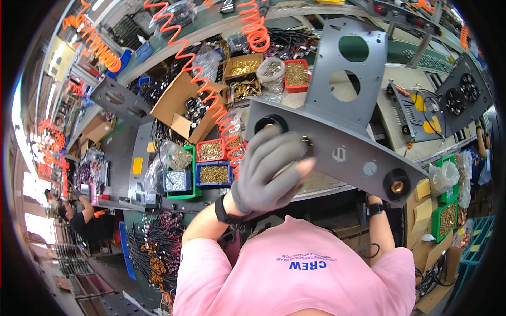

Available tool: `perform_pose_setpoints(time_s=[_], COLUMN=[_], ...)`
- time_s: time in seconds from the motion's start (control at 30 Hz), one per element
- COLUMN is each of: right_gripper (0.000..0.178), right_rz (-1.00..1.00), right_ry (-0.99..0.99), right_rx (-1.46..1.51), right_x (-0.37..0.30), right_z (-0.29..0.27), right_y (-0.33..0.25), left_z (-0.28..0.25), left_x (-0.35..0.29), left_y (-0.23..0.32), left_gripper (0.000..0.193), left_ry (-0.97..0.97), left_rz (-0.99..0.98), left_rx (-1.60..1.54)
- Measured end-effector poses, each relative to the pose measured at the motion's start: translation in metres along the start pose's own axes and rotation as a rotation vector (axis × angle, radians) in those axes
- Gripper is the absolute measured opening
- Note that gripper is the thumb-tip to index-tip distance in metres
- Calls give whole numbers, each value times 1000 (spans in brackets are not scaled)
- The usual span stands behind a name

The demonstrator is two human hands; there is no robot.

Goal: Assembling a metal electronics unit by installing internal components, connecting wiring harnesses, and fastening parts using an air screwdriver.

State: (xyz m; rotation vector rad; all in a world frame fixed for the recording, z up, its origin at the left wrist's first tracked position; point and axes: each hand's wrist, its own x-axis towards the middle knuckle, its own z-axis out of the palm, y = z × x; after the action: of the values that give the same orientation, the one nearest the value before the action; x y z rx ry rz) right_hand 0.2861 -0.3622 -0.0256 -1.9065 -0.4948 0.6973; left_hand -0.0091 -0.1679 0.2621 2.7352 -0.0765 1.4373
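Note:
A grey metal chassis (345, 150) stands tilted in front of me, its narrow face toward me. Round black feet with brass-coloured centres sit at both ends of that face, the right one (396, 184) in full view. My left hand (271, 171), in a grey glove with a bare fingertip, is raised before the left foot (270, 124). Its fingers are curled in and slightly blurred; whatever they hold cannot be made out. A small brass-coloured piece (307, 140) shows beside the fingers. The chassis hides my right hand; only its forearm (381, 231) and wrist show below the right end.
Red (210, 150), blue (214, 174) and green bins of small fasteners stand left of my hand. Behind are an open cardboard box (185, 108) and more fastener boxes. Orange coiled hoses (197, 68) hang overhead. Another chassis with fans (459, 97) lies right. Another person (87, 218) works far left.

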Motion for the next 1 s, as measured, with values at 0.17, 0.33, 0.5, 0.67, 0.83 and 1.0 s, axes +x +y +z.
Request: perform_pose_setpoints(time_s=[0.17,0.33,0.5,0.67,0.83,1.0], right_gripper=[26,23,41,47,46,44], right_rz=[-574,-635,-1067,-1392,-1473,-1443], right_ry=[-214,-637,-571,-561,-726,-851], right_rx=[-1108,-564,-903,-1080,-1370,-1365], right_x=[-38,-46,-6,41,60,66], right_z=[83,192,309,382,418,430], right_y=[29,-45,-109,-143,-160,-159], left_z=[-17,-45,-87,-128,-156,-141], left_x=[-131,-247,-300,-316,-328,-337], left_y=[-7,-24,-55,-86,-110,-132], left_gripper=[22,17,15,16,15,15], left_ry=[-173,-190,-200,-180,-214,-384], left_rz=[-525,-950,-1122,-1224,-1303,-1196], left_rx=[79,137,203,113,45,-68])
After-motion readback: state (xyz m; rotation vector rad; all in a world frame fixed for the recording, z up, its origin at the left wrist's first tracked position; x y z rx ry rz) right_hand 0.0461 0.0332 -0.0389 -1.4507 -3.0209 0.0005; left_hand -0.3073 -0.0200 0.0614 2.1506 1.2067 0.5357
